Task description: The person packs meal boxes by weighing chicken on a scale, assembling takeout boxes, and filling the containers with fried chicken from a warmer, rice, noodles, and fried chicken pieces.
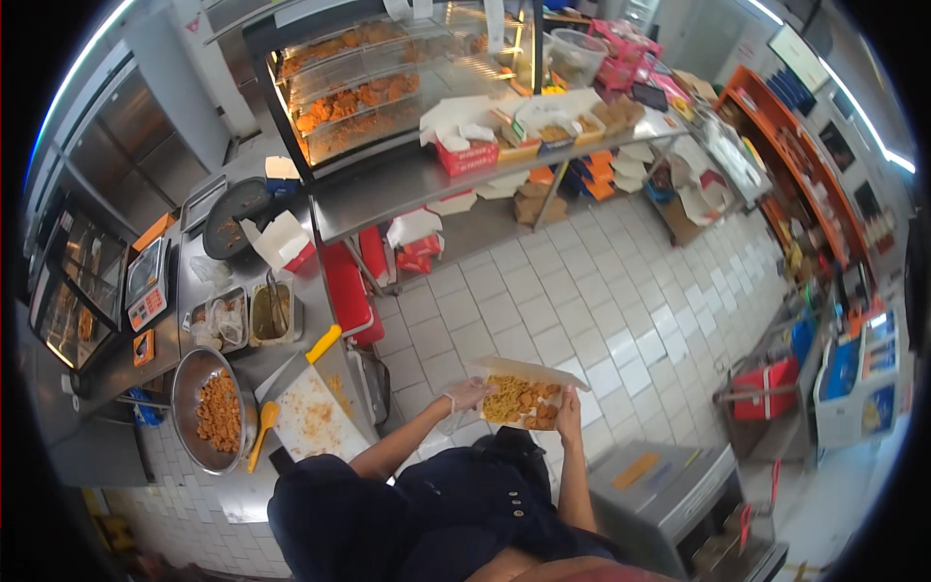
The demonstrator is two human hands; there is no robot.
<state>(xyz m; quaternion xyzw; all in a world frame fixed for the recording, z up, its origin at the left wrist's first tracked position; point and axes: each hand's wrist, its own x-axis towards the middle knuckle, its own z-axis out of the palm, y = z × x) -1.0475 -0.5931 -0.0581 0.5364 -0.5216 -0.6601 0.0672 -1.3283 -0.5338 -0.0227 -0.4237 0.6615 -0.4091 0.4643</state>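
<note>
Both my hands hold an open cardboard food box (520,371) in front of my body, above the tiled floor. My left hand (467,396), in a clear plastic glove, is closed on the box's left end. My right hand (569,411) grips the right end; whether it wears a glove I cannot tell. Yellow rice or noodles (505,399) fill the left part of the box. Brown fried pieces (539,407) lie in the right part. The lid side stands raised along the far edge.
On the left steel counter are a bowl of fried pieces (219,412), a yellow spoon (262,436), a white cutting board (312,415) and a yellow-handled knife (321,347). Ahead stand a heated display case (359,82) and a shelf with filled boxes (469,157). A grey cabinet (659,485) is at right.
</note>
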